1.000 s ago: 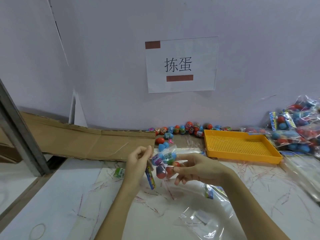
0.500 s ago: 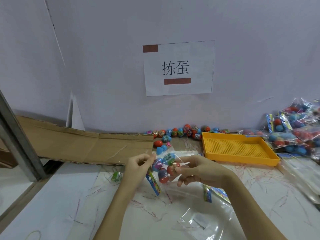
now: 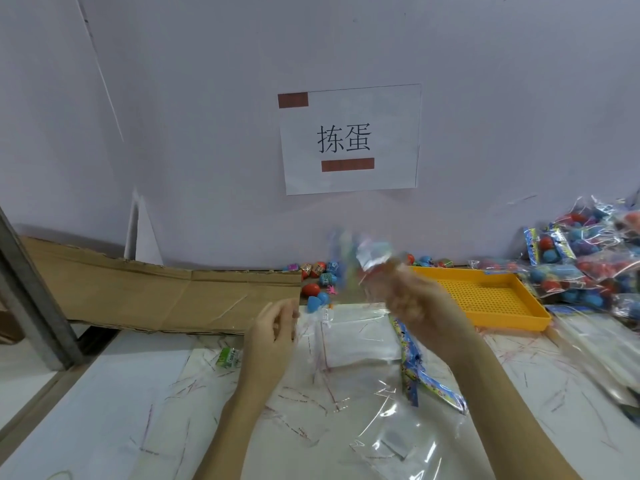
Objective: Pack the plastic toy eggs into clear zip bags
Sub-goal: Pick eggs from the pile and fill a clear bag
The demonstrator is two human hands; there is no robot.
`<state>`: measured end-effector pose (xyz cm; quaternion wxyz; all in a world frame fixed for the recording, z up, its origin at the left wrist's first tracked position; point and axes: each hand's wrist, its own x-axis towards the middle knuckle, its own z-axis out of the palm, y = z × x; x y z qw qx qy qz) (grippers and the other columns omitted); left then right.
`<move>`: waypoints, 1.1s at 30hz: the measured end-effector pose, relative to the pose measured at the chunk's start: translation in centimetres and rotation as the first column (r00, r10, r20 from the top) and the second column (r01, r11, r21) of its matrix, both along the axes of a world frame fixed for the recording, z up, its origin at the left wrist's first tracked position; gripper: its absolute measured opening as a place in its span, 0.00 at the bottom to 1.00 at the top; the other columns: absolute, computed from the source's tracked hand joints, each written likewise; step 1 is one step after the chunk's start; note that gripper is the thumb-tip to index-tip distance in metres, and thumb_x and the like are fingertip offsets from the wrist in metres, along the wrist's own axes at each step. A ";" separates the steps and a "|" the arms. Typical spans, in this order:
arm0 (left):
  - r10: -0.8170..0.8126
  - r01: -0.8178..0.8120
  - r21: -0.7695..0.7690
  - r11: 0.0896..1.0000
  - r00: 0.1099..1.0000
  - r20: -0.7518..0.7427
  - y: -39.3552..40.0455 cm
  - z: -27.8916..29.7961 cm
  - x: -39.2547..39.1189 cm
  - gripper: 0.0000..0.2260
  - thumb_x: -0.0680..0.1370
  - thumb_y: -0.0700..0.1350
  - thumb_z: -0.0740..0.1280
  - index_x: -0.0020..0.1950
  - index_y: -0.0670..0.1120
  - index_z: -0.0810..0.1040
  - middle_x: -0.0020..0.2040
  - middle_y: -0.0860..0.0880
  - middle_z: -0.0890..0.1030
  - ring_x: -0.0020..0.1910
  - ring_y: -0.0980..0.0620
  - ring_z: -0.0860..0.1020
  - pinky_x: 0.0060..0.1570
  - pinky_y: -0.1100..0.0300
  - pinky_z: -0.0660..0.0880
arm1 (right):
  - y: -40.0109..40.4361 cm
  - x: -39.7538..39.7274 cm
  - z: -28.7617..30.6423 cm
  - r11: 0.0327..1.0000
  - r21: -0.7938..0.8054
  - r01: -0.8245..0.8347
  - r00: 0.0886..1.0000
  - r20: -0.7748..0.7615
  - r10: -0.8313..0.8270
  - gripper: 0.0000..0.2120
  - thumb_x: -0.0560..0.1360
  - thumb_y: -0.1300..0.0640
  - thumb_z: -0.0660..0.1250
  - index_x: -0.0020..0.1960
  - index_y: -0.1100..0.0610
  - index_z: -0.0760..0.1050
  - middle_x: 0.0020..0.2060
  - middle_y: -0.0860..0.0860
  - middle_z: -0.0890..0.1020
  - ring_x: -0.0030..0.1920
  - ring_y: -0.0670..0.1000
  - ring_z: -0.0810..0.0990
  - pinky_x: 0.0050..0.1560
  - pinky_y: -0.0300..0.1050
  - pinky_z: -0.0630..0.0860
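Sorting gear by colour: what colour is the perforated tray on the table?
Orange-yellow tray, clearest in the head view.

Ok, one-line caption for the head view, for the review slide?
Right hand lifts a blurred filled bag toward the yellow tray; left hand hangs free above empty clear bags.

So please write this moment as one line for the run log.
right hand: lifts blurred egg bag | left hand: holds nothing | yellow tray: empty | packed bags: piled far right
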<state>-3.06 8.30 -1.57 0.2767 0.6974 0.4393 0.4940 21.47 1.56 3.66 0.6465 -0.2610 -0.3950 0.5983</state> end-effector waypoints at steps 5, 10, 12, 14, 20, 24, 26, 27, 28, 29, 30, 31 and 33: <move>-0.197 0.246 0.078 0.966 0.898 -0.394 0.1 -1.1 0.2 0.12 0.81 0.57 0.68 0.63 0.62 0.81 0.62 0.65 0.75 0.66 0.67 0.67 0.66 0.72 0.63 | -0.5 2.1 0.2 0.936 0.343 -0.072 0.739 -0.612 0.281 0.29 0.82 0.47 0.65 0.80 0.51 0.61 0.78 0.53 0.68 0.69 0.51 0.77 0.59 0.38 0.77; -0.165 0.327 0.110 0.939 0.704 -0.691 -0.1 -2.8 1.2 0.16 0.84 0.61 0.59 0.70 0.64 0.77 0.77 0.66 0.63 0.78 0.61 0.53 0.72 0.61 0.46 | 0.4 1.4 -0.9 0.998 0.060 0.008 0.844 -0.536 0.025 0.16 0.82 0.51 0.63 0.67 0.55 0.78 0.49 0.48 0.86 0.39 0.43 0.82 0.37 0.32 0.78; -0.116 0.291 0.164 0.943 0.746 -0.656 -0.3 -2.7 1.4 0.11 0.83 0.59 0.64 0.62 0.61 0.83 0.75 0.61 0.69 0.77 0.58 0.59 0.71 0.60 0.50 | 0.7 0.8 -1.2 0.997 -0.049 0.067 0.937 -0.339 -0.080 0.14 0.82 0.52 0.64 0.63 0.56 0.81 0.45 0.50 0.84 0.35 0.45 0.81 0.33 0.34 0.77; -0.075 0.257 0.226 0.940 0.798 -0.598 -0.4 -2.4 1.3 0.07 0.82 0.55 0.69 0.55 0.58 0.86 0.69 0.59 0.75 0.72 0.56 0.67 0.67 0.61 0.54 | 0.9 0.0 -1.4 0.983 -0.055 0.174 0.978 0.130 -0.166 0.11 0.81 0.52 0.67 0.60 0.54 0.84 0.48 0.52 0.85 0.40 0.48 0.84 0.37 0.35 0.79; -0.008 0.146 0.287 0.947 0.902 -0.431 -0.5 -1.4 1.0 0.04 0.80 0.49 0.73 0.46 0.52 0.86 0.60 0.58 0.79 0.63 0.62 0.68 0.65 0.71 0.52 | 1.4 -3.4 -2.7 0.980 0.199 0.014 0.126 0.972 -0.199 0.12 0.75 0.50 0.75 0.59 0.44 0.84 0.52 0.37 0.85 0.53 0.37 0.82 0.55 0.36 0.79; 0.023 0.050 0.216 0.975 0.946 -0.323 -0.3 -0.7 0.9 0.04 0.79 0.49 0.73 0.48 0.50 0.86 0.58 0.56 0.80 0.62 0.57 0.72 0.62 0.74 0.54 | 1.8 -4.1 -2.6 0.946 0.298 0.129 0.134 0.940 -0.314 0.08 0.80 0.54 0.70 0.56 0.47 0.86 0.49 0.38 0.86 0.47 0.33 0.81 0.50 0.27 0.75; 0.035 0.019 0.185 0.983 0.959 -0.283 -0.5 -0.4 1.2 0.10 0.81 0.52 0.69 0.59 0.51 0.84 0.60 0.56 0.78 0.63 0.56 0.72 0.65 0.70 0.59 | 2.0 -4.1 -2.6 0.898 0.370 0.237 0.066 0.917 -0.394 0.08 0.81 0.55 0.69 0.55 0.47 0.86 0.47 0.38 0.86 0.44 0.32 0.80 0.49 0.24 0.71; 0.027 0.010 0.145 0.989 0.968 -0.250 -0.5 -0.3 1.3 0.14 0.81 0.53 0.68 0.65 0.51 0.80 0.63 0.56 0.77 0.64 0.56 0.72 0.67 0.64 0.64 | 2.0 -4.1 -2.7 0.863 0.412 0.292 0.031 0.898 -0.439 0.08 0.81 0.55 0.68 0.54 0.47 0.85 0.46 0.37 0.85 0.43 0.32 0.79 0.49 0.25 0.70; 0.001 0.017 0.087 0.996 0.979 -0.202 -0.6 -0.2 1.3 0.17 0.81 0.53 0.68 0.69 0.52 0.77 0.64 0.56 0.76 0.64 0.57 0.72 0.67 0.59 0.69 | 2.1 -4.1 -2.7 0.835 0.441 0.328 0.017 0.881 -0.472 0.07 0.81 0.55 0.68 0.53 0.48 0.85 0.45 0.37 0.85 0.43 0.32 0.78 0.49 0.26 0.70; -0.041 0.048 0.033 0.998 0.985 -0.170 -0.6 -0.2 1.3 0.18 0.81 0.52 0.69 0.70 0.54 0.75 0.64 0.57 0.77 0.64 0.57 0.73 0.65 0.57 0.73 | 2.0 -4.1 -2.8 0.830 0.445 0.335 0.035 0.875 -0.483 0.07 0.81 0.55 0.68 0.53 0.48 0.84 0.44 0.36 0.84 0.44 0.32 0.79 0.50 0.27 0.72; -0.090 0.092 0.000 0.996 0.979 -0.180 -0.6 -0.4 1.1 0.17 0.81 0.52 0.70 0.70 0.55 0.75 0.63 0.58 0.77 0.63 0.59 0.74 0.64 0.57 0.74 | 2.0 -4.0 -3.0 0.857 0.415 0.307 0.085 0.885 -0.459 0.07 0.80 0.54 0.69 0.54 0.48 0.84 0.45 0.36 0.85 0.45 0.32 0.80 0.52 0.29 0.75; -0.128 0.132 -0.004 0.991 0.956 -0.264 -0.5 -0.8 1.0 0.16 0.81 0.52 0.70 0.69 0.57 0.76 0.63 0.60 0.77 0.64 0.60 0.74 0.66 0.59 0.72 | 1.9 -4.0 -3.2 0.905 0.346 0.246 0.131 0.914 -0.385 0.07 0.80 0.54 0.70 0.56 0.47 0.84 0.48 0.37 0.85 0.48 0.33 0.81 0.54 0.32 0.78; -0.130 0.176 0.044 0.983 0.853 -0.506 -0.5 -1.5 0.9 0.14 0.82 0.55 0.68 0.68 0.59 0.78 0.66 0.63 0.77 0.69 0.62 0.69 0.69 0.64 0.60 | 1.9 -4.0 -3.9 0.977 0.174 0.125 0.073 0.980 -0.184 0.11 0.77 0.50 0.73 0.59 0.45 0.83 0.54 0.39 0.85 0.53 0.36 0.81 0.60 0.39 0.78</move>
